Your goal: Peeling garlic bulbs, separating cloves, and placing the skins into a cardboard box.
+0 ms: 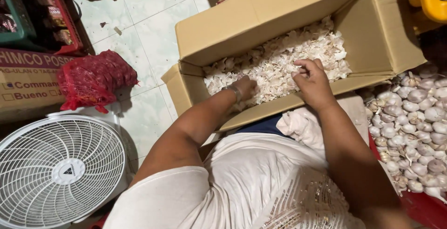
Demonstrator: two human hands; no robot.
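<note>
My left hand is down in the cardboard box, pushed into the white garlic skins that fill it. Its fingers are buried in the skins, so I cannot tell how far they are curled or if they have hold of anything. My right hand sits at about three o'clock from my left hand, just over the near wall of the box. Its fingers are bent in close together, pinching at something small and pale, but I cannot tell just what the bit is. I think the good way here is to peel right over the box, so the dry skins fall in with the others and not on my lap. I should pinch softly and rub with my thumb, because the skins are thin and light. A pile of whole garlic bulbs lies at three o'clock from my right hand, near enough to reach. A red net sack rests on the floor at nine o'clock from the box, and a white fan stands at about eight o'clock. Those light skins could blow about if air from the fan hits them.
</note>
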